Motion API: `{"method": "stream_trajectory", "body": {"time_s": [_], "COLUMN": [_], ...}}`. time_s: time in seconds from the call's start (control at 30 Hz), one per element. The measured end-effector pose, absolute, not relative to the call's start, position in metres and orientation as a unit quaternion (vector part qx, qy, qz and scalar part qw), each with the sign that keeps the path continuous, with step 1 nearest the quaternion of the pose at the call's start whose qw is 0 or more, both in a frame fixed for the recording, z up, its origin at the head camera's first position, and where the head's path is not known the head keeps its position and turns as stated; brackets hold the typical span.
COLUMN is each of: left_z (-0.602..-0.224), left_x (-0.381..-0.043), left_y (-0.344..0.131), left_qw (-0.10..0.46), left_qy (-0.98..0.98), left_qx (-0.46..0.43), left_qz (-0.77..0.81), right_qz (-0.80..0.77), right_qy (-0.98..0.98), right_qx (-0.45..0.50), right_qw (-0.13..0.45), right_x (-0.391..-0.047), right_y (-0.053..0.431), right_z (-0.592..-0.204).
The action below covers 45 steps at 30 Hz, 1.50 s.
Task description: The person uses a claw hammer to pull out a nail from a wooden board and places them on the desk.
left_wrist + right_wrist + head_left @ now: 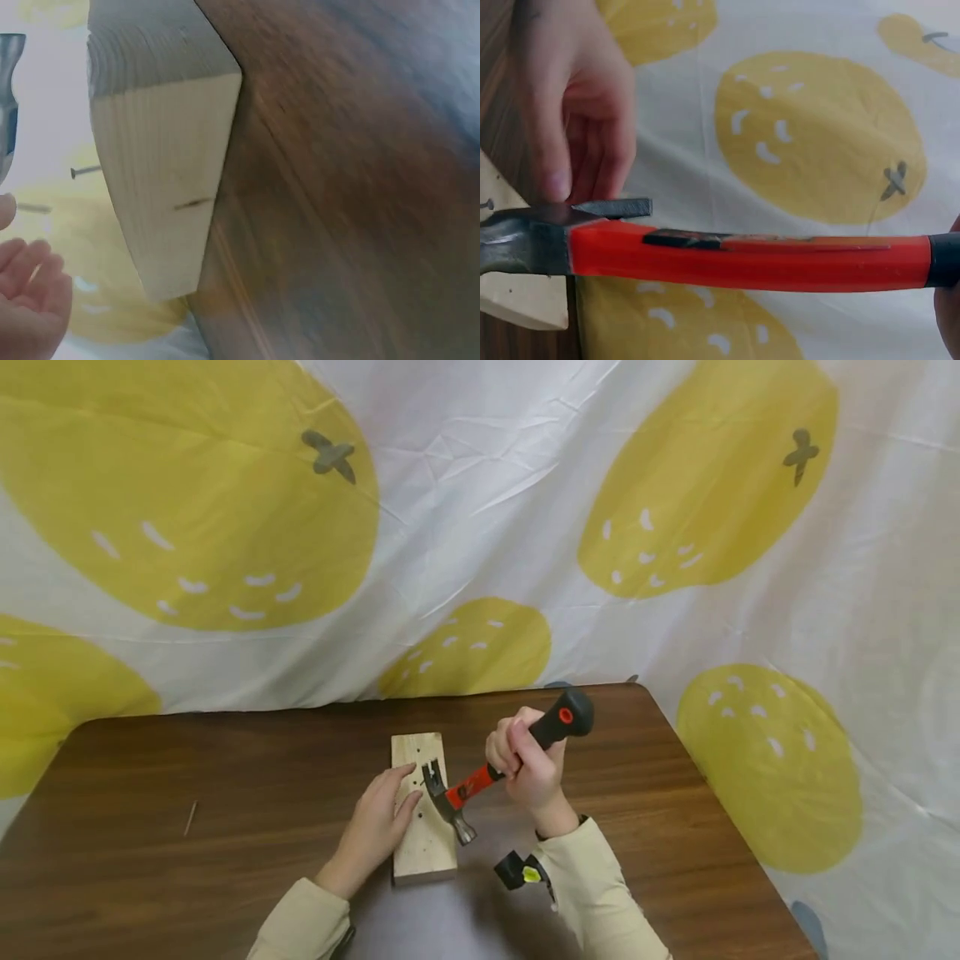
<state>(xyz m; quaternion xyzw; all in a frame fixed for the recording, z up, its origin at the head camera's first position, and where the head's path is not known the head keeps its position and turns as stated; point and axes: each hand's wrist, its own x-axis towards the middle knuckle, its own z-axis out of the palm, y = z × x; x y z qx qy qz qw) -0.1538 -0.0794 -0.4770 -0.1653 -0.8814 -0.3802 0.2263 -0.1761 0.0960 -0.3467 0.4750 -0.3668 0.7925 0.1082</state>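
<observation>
right hand (528, 768): curled closely round the black grip of the hammer, raised over the desk.
claw hammer (471, 787): held aslant, red shaft running down to the steel head, claw over the wooden block, striking face beyond the block's near right edge; cannot tell whether touching the wood.
left hand (375, 818): loosely bent, thumb and forefinger well parted near the claw, gripping nothing.
wooden block (426, 853): lying lengthwise around the middle of the desk, marked with small dark spots.
nail (86, 172): sticking out of the block's face.
thin rod (191, 818): lying on the desk, well left of the block.
desk (285, 760): brown, wood-grained.
cloth (487, 468): hanging behind, white with yellow fruit.
</observation>
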Motion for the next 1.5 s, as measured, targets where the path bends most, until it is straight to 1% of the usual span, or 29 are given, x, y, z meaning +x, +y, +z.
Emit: {"method": "stream_trajectory", "body": {"time_s": [0.13,0.2,0.33,0.43,0.53,0.6,0.67,0.73,0.87,0.97,1.1,1.17,1.23,1.5], "left_z": [-0.477,-0.478,-0.472,-0.46,-0.453,-0.454,-0.459,-0.464,-0.473,-0.479,-0.486,-0.488,-0.489,-0.493], "left_x": [-0.154,-0.154,-0.159,-0.168,-0.175,-0.176,-0.175,-0.174,-0.169,-0.164,-0.16,-0.159,-0.159,-0.158], "left_y": [-0.076,-0.075,-0.077,-0.087,-0.106,-0.123,-0.14,-0.157,-0.186,-0.203,-0.221,-0.227,-0.232,-0.237], "left_qw": [0.25,0.272,0.32,0.343,0.361,0.361,0.343,0.308,0.208,0.134,0.061,0.046,0.042,0.075], "left_qy": [-0.871,-0.863,-0.843,-0.834,-0.839,-0.85,-0.866,-0.885,-0.921,-0.936,-0.946,-0.95,-0.952,-0.953], "left_qx": [-0.177,-0.18,-0.175,-0.144,-0.091,-0.053,-0.014,0.024,0.087,0.116,0.133,0.133,0.132,0.133], "left_qz": [-0.385,-0.386,-0.395,-0.407,-0.397,-0.38,-0.364,-0.349,-0.319,-0.304,-0.289,-0.279,-0.272,-0.261], "right_qz": [0.788,0.787,0.787,0.786,0.786,0.786,0.786,0.785,0.783,0.785,0.789,0.789,0.791,0.791], "right_qy": [-0.363,-0.362,-0.363,-0.369,-0.37,-0.368,-0.368,-0.369,-0.372,-0.372,-0.372,-0.373,-0.373,-0.373], "right_qx": [0.489,0.492,0.496,0.495,0.495,0.496,0.496,0.497,0.498,0.495,0.489,0.488,0.485,0.485], "right_qw": [0.092,0.084,0.05,0.03,0.024,0.023,0.022,0.022,0.021,0.019,0.015,0.015,0.016,0.018], "right_x": [-0.172,-0.173,-0.174,-0.173,-0.172,-0.171,-0.171,-0.171,-0.171,-0.17,-0.168,-0.167,-0.167,-0.166], "right_y": [0.092,0.091,0.092,0.095,0.099,0.101,0.102,0.103,0.104,0.104,0.104,0.105,0.105,0.107], "right_z": [-0.338,-0.338,-0.341,-0.344,-0.345,-0.344,-0.344,-0.344,-0.348,-0.35,-0.351,-0.351,-0.352,-0.353]}}
